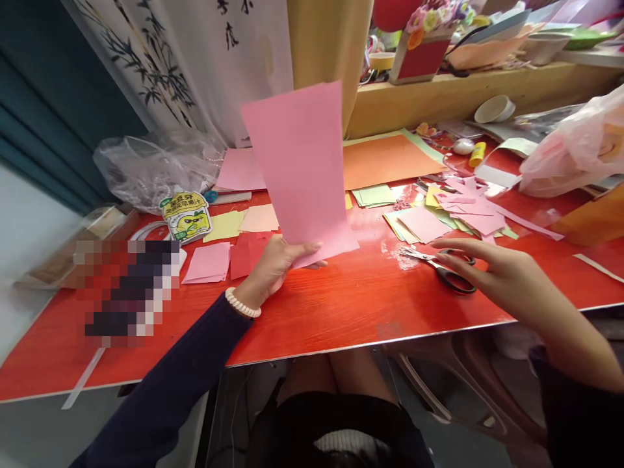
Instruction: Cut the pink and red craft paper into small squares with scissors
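My left hand (279, 263) is closed on the bottom edge of a pink paper sheet (301, 166), holding it upright above the red table (341, 312). A white bead bracelet sits on that wrist. My right hand (492, 270) hovers with fingers stretched out just over a pair of black-handled scissors (441, 265) lying on the table; it holds nothing.
Pink and green paper scraps (463, 211) lie behind the scissors, with an orange sheet (385, 159) beyond. Small pink, red and yellow sheets (229, 250) lie left. Clear plastic bag (151, 169), yellow snack packet (188, 216), pink bag (578, 146), glue stick (478, 153), cluttered wooden shelf (463, 91).
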Motion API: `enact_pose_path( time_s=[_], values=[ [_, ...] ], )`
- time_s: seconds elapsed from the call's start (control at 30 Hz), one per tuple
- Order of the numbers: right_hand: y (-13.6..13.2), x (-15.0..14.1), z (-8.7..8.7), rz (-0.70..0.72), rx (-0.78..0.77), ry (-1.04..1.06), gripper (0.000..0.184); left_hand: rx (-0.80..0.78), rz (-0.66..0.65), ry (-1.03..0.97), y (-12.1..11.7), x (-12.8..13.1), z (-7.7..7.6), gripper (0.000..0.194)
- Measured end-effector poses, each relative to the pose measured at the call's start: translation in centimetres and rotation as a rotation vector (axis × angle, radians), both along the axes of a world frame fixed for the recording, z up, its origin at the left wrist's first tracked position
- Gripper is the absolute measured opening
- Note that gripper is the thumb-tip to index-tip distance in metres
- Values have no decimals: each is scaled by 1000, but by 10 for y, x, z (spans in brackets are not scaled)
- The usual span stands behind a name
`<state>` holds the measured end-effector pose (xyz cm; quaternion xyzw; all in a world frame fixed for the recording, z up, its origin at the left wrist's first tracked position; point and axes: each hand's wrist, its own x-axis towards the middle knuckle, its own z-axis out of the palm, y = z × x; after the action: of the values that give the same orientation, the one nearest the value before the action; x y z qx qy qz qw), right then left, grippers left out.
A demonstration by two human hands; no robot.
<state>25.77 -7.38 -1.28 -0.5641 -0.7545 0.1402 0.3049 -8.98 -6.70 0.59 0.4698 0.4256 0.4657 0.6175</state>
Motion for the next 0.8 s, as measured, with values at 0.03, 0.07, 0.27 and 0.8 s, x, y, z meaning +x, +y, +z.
enact_pose_path(
  time_s=[0.03, 0.07, 0.27, 0.8],
  values=[
    [-2, 12, -5, -28, -1, -107, 30, -8, -12, 2, -1, 1, 0, 30],
    [-3, 21, -9, -28, 3, -163, 32, -13, -21, 6, -2, 3, 0, 29],
    [-12, 26, -10, 111, -59, -258, 37, 39, 9, 16, -6, 11, 0, 33],
    [-56, -83, 22, 255, -727, 718, 50, 147, 90, -19, -14, 15, 8, 24]
  ],
)
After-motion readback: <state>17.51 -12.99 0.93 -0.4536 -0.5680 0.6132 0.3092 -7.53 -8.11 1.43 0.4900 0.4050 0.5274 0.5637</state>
